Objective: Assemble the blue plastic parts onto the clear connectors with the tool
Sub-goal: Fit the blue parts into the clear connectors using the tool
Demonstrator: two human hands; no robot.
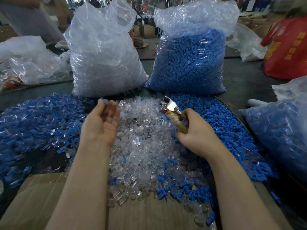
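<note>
A heap of clear connectors (142,143) covers the middle of the table. Loose blue plastic parts (221,123) are piled to its right, and assembled blue-and-clear pieces (38,118) lie in a heap on the left. My right hand (197,133) grips the taped handle of a metal plier-like tool (171,108), its jaws pointing up and away over the clear heap. My left hand (101,123) hovers palm-up above the left edge of the clear heap, fingers spread and blurred; I cannot tell whether a small piece sits at the fingertips.
Two tall plastic bags stand behind the heaps: one of clear connectors (103,52), one of blue parts (189,60). Another bag of assembled pieces (280,130) lies at the right. Cardboard (141,214) lies along the near edge. A person in red (287,48) sits far right.
</note>
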